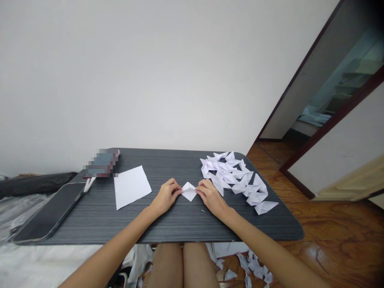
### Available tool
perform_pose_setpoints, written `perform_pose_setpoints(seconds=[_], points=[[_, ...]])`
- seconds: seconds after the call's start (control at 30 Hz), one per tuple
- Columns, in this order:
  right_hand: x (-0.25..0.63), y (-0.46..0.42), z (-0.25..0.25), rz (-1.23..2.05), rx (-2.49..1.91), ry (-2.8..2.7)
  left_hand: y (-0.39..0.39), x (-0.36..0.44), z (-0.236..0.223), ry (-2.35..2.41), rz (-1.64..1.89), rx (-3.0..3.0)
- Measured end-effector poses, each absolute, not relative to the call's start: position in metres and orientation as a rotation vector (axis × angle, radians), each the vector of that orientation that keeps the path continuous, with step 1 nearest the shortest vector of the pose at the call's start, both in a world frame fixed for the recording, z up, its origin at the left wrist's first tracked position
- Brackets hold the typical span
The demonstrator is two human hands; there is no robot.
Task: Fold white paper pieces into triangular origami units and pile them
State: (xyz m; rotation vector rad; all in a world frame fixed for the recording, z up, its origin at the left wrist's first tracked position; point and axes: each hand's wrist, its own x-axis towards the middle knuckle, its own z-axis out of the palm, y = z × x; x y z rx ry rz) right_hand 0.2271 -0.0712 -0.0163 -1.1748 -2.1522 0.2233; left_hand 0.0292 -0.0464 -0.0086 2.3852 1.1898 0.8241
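Note:
Between my two hands, a small folded piece of white paper lies near the middle of the dark table, its shape a diamond with creases. My left hand pinches its left corner between thumb and fingers. On the opposite corner, my right hand has its fingertips closed in the same way. Just beyond the right hand spreads a heap of folded white paper pieces, pointed and overlapping. To the left of my left hand rests a stack of flat white paper.
A blurred-out device sits at the table's back left, with a white cable beside it. A dark tablet or large phone lies along the left edge. Paper scraps litter the floor below. A white wall stands behind the table.

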Motion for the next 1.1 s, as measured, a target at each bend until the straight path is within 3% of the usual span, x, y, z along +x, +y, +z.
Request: perform_pose_setpoints(seconds=[0.23, 0.43, 1.1], points=[[0.225, -0.059, -0.015, 0.312, -1.315, -2.168, -0.043, 0.032, -0.016, 1.293, 0.806, 2.457], [0.222, -0.053, -0.011, 0.333, -1.471, -2.180, -0.036, 0.036, -0.006, 1.509, 0.547, 2.414], [0.221, -0.063, -0.009, 0.587, -1.396, -1.925, -0.039, 0.038, 0.009, 1.384, 0.433, 2.411]])
